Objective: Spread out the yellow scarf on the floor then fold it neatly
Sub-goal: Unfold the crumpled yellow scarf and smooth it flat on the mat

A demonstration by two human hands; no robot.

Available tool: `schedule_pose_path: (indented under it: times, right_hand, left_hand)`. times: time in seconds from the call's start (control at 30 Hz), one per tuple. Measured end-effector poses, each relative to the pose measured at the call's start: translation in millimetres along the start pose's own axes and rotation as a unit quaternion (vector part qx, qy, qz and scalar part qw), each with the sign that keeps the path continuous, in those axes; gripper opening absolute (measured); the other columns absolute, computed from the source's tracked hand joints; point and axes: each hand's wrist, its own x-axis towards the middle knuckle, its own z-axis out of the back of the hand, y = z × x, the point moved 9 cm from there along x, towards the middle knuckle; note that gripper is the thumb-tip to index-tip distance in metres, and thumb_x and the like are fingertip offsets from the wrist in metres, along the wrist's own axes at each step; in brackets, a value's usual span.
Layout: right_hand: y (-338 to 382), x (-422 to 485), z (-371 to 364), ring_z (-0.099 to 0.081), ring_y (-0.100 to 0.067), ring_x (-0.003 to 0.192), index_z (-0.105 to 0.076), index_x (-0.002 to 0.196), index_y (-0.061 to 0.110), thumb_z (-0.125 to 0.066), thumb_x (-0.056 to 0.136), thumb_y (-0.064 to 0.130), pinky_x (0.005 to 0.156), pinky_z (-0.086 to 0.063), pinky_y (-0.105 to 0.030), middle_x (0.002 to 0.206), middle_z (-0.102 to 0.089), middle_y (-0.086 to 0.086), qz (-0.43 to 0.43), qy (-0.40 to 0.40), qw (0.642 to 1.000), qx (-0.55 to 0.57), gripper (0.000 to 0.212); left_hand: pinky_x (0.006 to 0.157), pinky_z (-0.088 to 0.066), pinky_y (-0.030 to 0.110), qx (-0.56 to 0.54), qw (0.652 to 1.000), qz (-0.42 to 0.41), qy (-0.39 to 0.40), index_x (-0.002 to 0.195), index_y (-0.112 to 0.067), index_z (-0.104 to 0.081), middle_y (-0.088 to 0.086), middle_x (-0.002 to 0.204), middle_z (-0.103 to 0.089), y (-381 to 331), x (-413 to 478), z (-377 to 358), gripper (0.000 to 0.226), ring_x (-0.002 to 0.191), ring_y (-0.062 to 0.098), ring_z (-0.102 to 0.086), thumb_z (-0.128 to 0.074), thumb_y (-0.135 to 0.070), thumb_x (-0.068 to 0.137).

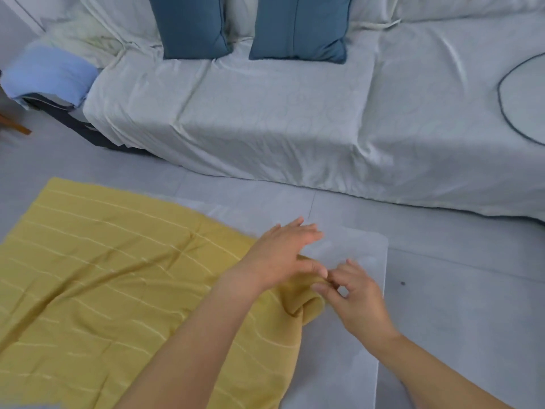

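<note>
Head camera view: a person, seen only as two bare forearms and hands, works on a yellow scarf (118, 276) that lies on a pale mat (354, 349) and the grey tiled floor (472, 290) in front of a sheet-covered sofa (265, 119). Most of the scarf is open and nearly flat, with shallow creases. Its pale stripes run roughly left to right, and it passes out of frame at the left and bottom edges, so its full length cannot be judged. Its right-hand corner (306, 305) is rolled into a bunch. The right hand (358, 299) has that bunch in its grip, thumb and forefinger pinching the tip of the fabric. The left hand (280, 255) reaches across the cloth with its fingers stretched out over the mat and its thumb beside the same tip, holding nothing. The whole body of the scarf lies to the left of both hands, and the right hand is the nearer one to the rolled corner. Spreading appears unfinished, and folding has not begun. The likely next move is to draw the corner rightward, away from the cloth, until the roll opens flat. Two dark blue cushions (191, 25) lean against the sofa back, and a folded light blue cloth (50, 72) rests on its left end.
</note>
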Motion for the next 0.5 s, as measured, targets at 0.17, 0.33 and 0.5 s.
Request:
schedule_pose_path:
  times: [0.17, 0.33, 0.5]
  right_hand:
    - [-6.4, -8.3, 9.3, -0.048, -0.001, 0.067, -0.059, 0.070, 0.038, -0.061, 0.068, 0.068, 0.068, -0.035, -0.008, 0.073, -0.050, 0.016, -0.035, -0.006, 0.996, 0.084, 0.030]
    - [-9.9, -11.5, 5.0, -0.058, -0.005, 0.084, -0.060, 0.070, 0.042, -0.072, 0.063, 0.047, 0.075, -0.039, -0.010, 0.086, -0.060, 0.015, -0.096, 0.025, 0.983, 0.152, 0.015]
    - [-14.0, -5.7, -3.6, -0.046, -0.008, 0.062, -0.055, 0.063, 0.028, -0.079, 0.073, 0.015, 0.061, -0.039, -0.019, 0.061, -0.052, 0.010, -0.148, 0.032, 0.965, 0.212, 0.030]
  left_hand:
    - [0.110, -0.021, 0.026, -0.016, 0.999, -0.015, 0.036, 0.093, -0.018, -0.068, -0.001, 0.144, -0.044, -2.4, 10.0, -11.2, 0.034, 0.139, 0.011, -0.026, -0.065, -0.048, 0.080]
    - [0.074, -0.043, 0.034, -0.043, 0.999, -0.028, 0.006, 0.074, -0.014, -0.061, -0.004, 0.076, -0.065, -11.1, 6.8, -1.4, 0.048, 0.074, 0.014, -0.056, -0.051, -0.061, 0.069]
    - [0.066, -0.044, 0.036, -0.018, 1.000, -0.015, 0.001, 0.080, -0.015, -0.058, -0.003, 0.070, -0.060, -5.6, 5.7, -2.3, 0.065, 0.069, 0.017, -0.055, -0.028, -0.072, 0.074]
